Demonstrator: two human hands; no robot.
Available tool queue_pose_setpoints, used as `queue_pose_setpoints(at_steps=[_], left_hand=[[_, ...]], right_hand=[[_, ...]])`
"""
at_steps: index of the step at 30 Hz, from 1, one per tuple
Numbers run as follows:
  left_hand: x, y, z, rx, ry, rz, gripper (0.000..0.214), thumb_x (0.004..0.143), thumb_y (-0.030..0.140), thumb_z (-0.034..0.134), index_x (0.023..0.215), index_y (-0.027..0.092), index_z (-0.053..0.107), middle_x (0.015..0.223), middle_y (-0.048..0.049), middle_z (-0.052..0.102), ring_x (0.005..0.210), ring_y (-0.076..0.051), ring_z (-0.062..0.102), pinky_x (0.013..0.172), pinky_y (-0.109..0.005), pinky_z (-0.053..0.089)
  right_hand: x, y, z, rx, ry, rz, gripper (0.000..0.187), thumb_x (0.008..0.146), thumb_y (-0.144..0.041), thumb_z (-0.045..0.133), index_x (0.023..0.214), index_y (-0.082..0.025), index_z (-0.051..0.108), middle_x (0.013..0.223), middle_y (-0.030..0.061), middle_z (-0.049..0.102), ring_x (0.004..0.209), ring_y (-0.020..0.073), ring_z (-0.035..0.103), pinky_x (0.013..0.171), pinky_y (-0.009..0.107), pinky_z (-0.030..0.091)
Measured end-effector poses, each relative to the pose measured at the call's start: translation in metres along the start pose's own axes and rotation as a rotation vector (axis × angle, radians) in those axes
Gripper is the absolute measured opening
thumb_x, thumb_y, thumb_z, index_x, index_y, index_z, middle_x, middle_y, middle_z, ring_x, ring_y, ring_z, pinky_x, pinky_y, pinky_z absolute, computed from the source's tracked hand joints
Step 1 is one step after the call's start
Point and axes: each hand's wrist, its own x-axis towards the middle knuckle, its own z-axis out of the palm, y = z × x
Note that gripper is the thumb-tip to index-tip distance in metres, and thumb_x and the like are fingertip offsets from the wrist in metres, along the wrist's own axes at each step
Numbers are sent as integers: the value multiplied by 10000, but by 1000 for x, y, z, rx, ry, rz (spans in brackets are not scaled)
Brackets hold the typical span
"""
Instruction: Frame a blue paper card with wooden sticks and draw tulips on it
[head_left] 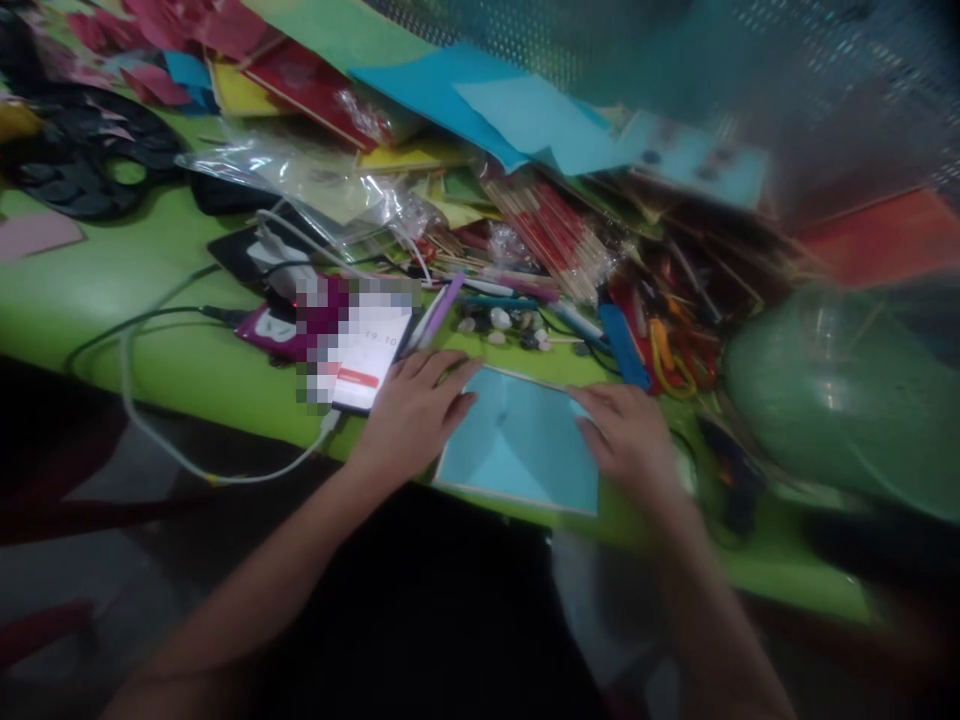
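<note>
Blue sheet (525,445) lies at the desk's (45,300) near edge, my left hand (412,410) and right hand (630,435) at opposite sides, apparently steadying it; whether either grip pinches it, I cannot tell.

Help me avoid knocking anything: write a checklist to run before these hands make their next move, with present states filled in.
1. Left hand on the light blue sheet: ok, fingers over its far left corner.
2. Right hand on the sheet: ok, fingers and thumb over its right side.
3. Phone well clear of the left hand: not ok, it lies right beside it.
4. Cable plug at the phone: ok, at its near end.
5. Pebbles off the sheet: ok, beyond its far edge.
6. Nothing trapped under the sheet: cannot tell, underside hidden.
</note>
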Motion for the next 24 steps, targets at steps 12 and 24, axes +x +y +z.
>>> queue_pose_setpoints(at_steps=[12,24], left_hand=[[1,4,-3,63,-8,20,396,1064,347,541,1423,229,657,1366,-140,695,1253,-356,623,1046,-551,528],[0,4,-2,89,0,24,428,1071,383,546,1444,193,634,1373,-133,702,1245,-352,631,1034,-518,530]], right_hand=[[29,-25,7,35,-108,-62,383,1072,-320,518,1385,-195,700,1220,153,743,1123,312,639,967,467,485],[28,-29,14,34,-138,-19,390,1071,-311,528,1401,-176,685,1260,154,738,1150,318,645,982,475,489]])
